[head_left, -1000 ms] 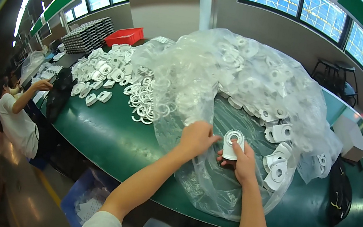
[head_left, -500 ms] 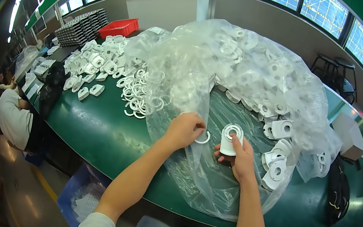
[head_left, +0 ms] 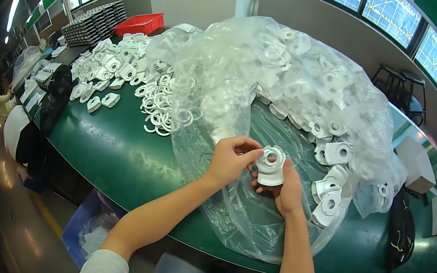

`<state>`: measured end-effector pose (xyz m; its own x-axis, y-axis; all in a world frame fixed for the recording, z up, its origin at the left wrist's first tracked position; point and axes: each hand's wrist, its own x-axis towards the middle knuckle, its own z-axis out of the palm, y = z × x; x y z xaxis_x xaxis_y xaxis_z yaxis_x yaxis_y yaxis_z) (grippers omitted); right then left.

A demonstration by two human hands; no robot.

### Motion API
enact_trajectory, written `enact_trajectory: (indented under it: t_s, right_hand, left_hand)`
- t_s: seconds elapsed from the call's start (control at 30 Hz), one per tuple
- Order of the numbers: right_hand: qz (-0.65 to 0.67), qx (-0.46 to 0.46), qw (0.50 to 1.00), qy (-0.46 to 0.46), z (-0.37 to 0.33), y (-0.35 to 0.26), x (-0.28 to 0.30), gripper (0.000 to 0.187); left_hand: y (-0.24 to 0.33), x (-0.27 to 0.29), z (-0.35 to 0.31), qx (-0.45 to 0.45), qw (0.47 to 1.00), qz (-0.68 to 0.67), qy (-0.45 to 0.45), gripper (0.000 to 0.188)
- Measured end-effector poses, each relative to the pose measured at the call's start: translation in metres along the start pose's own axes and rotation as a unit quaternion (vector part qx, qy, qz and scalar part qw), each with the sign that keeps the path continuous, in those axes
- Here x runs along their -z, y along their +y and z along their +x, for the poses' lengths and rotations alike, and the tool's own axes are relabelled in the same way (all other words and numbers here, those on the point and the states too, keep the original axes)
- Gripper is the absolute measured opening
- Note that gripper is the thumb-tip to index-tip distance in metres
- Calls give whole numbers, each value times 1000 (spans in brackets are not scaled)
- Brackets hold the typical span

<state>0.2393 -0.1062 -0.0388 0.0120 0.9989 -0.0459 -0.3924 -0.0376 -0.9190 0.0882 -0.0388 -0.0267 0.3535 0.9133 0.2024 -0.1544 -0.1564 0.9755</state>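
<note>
A white plastic housing (head_left: 271,166) with a round hole is held in the curled fingers of the right hand (head_left: 285,188), above a clear plastic bag (head_left: 250,221) spread on the green table (head_left: 114,143). Its near left edge is pinched by the fingertips of the left hand (head_left: 229,158). Just right, more white housings (head_left: 329,194) are piled. Farther left, loose white rings (head_left: 162,113) are scattered. Beyond them, a large clear bag of parts (head_left: 297,74) is heaped, and a red crate (head_left: 140,23) is seen far left.

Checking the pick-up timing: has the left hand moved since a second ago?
Yes. The left hand has left the clear bag and come right, up to the white part in the right hand.
</note>
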Motion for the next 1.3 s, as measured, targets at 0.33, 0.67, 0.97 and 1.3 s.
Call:
enact_trajectory:
  t_s: [0.33,0.67,0.97,1.3]
  right_hand:
    - [0,-12,1000,-22,-3,-3,-2,44]
    - [-77,-1,996,-40,-7,-9,-11,29]
    - [-76,-7,996,-44,-6,-7,-10,29]
    - [-37,-18,998,-47,-5,-6,-7,28]
  left_hand:
    - [3,-2,-3,-23,999,37,33,10]
    - [6,1,-2,-77,992,93,29,11]
    - [6,1,-2,-128,984,116,38,11]
    - [12,3,-3,-114,980,164,0,13]
